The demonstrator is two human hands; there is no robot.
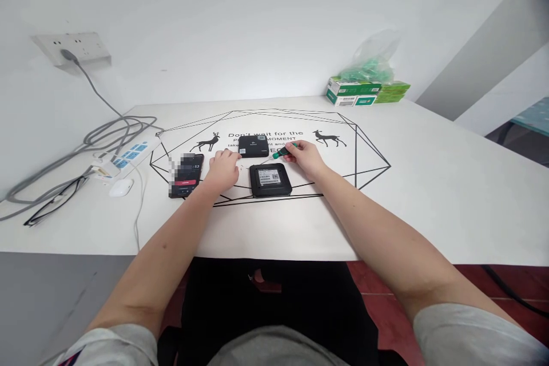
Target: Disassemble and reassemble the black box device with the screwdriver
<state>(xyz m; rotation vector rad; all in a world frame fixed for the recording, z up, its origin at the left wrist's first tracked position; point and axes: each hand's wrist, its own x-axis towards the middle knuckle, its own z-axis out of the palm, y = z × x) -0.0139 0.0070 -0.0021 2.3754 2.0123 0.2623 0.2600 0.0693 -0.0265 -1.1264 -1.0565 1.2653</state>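
My right hand (pixel 303 158) is closed round the green and black handle of a screwdriver (pixel 282 152). Its thin shaft points left and down, the tip at the far edge of a flat black square device part (pixel 270 180) with a white label facing up. Behind that part lies a second black square piece (pixel 253 147) with a small sticker. My left hand (pixel 223 170) rests on the table with fingers apart, its fingertips close to the second piece's left corner. Several tiny dark bits, too small to name surely, lie between the hand and the labelled part.
A phone (pixel 186 176) lies left of my left hand. Farther left are a power strip (pixel 135 155) with coiled grey cable, a white earbud case (pixel 121 187) and glasses (pixel 55 201). Green and white boxes (pixel 354 91) with a plastic bag (pixel 372 63) stand at the back right.
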